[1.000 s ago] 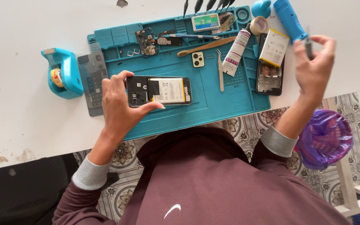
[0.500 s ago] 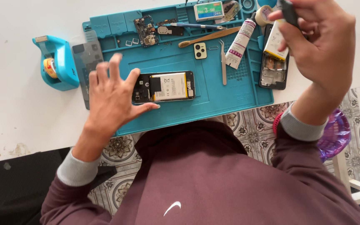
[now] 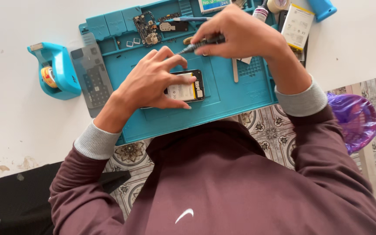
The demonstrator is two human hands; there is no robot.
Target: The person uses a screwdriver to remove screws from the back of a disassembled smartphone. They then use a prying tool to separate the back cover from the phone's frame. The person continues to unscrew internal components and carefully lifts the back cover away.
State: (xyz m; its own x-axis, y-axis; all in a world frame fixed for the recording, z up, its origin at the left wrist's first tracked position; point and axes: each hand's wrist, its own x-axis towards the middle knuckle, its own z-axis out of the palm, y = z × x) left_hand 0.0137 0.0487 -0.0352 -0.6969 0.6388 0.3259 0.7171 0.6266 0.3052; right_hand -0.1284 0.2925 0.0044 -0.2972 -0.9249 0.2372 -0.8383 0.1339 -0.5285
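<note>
1. My left hand (image 3: 151, 82) lies spread over the opened phone (image 3: 183, 89) at the centre of the frame, thumb and fingertips pressing its edges flat to the teal repair mat (image 3: 223, 98).
2. My right hand (image 3: 240, 37), in the upper middle, is closed around a thin dark screwdriver (image 3: 201, 43), pinched between thumb and fingers.
3. To do this well, I judge I should keep the phone pinned so it cannot slide, steady my right wrist, and bring the tip straight down without slipping onto the battery.
4. The phone's long axis runs left to right across the frame; its uncovered end points right.
5. The screwdriver lies nearly level, tip aimed lower left, just above the phone's top edge.
</note>
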